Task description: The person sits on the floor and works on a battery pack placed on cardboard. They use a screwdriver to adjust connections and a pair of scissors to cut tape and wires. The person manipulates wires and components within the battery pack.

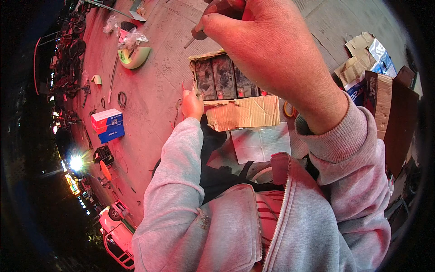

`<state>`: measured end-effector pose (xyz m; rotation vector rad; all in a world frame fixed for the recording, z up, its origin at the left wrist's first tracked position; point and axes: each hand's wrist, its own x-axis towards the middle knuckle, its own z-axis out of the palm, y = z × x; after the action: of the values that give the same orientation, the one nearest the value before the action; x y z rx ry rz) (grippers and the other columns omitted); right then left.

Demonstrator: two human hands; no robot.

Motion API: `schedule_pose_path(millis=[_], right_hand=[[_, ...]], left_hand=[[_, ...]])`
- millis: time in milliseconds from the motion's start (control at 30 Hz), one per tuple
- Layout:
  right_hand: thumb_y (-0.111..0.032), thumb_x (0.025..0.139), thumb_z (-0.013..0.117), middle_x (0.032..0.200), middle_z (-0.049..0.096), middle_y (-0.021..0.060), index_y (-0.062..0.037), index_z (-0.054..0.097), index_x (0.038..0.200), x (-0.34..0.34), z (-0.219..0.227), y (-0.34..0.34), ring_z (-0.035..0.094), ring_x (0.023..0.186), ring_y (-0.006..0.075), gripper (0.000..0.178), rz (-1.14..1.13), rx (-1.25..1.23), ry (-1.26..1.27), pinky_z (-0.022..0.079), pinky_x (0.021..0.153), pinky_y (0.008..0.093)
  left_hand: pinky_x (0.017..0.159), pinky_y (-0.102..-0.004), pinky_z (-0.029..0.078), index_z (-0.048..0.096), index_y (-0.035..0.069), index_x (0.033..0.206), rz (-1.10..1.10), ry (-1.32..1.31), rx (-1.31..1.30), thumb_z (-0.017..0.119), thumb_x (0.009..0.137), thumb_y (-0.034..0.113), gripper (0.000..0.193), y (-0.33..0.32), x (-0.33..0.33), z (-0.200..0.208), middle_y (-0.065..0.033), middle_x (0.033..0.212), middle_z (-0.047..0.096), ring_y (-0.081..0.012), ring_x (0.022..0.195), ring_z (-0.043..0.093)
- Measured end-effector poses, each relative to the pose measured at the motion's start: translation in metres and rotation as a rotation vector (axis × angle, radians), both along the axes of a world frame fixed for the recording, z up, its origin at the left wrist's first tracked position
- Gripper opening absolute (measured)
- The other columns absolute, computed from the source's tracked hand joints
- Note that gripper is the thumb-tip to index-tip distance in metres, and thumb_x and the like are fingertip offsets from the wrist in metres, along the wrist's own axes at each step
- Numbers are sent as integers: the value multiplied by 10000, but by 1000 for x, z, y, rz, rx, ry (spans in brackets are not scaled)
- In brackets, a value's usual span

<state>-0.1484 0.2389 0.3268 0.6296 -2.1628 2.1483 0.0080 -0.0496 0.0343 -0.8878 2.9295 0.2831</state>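
Nearest the camera, the right hand [276, 54] is raised with its fingers curled tight around a thin rod [189, 43] that pokes out to the left, its upper part cut off by the top edge. Below it, the left hand [192, 106] has its fingers bent at the near left corner of an open cardboard carton [253, 114], though whether they grip its edge cannot be told; the carton holds dark blocks [224, 76] in a row, just beyond a pale sheet [261, 144]. Farther off, a red-and-blue box [108, 125] and a pale curved shell [134, 58] sit on the floor [156, 77].
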Motion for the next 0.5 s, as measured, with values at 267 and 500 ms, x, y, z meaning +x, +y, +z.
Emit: schedule_pose_path(millis=[267, 500], right_hand=[[-57, 838, 595, 817, 609, 218, 50, 582, 933, 0, -6, 1, 617, 775, 339, 143, 16, 1, 45, 491, 694, 396], [-55, 834, 592, 819, 609, 222, 52, 581, 930, -3, -9, -2, 615, 781, 347, 144, 21, 1, 66, 491, 697, 401]], left_hand=[[735, -447, 509, 691, 122, 940, -26, 46, -13, 726, 801, 137, 144, 0, 1, 0, -129, 979, 586, -347, 874, 634], [802, -444, 514, 660, 119, 1063, 19, -6, 15, 741, 807, 169, 273, 2, 1, 4, -136, 1057, 566, -354, 929, 634]])
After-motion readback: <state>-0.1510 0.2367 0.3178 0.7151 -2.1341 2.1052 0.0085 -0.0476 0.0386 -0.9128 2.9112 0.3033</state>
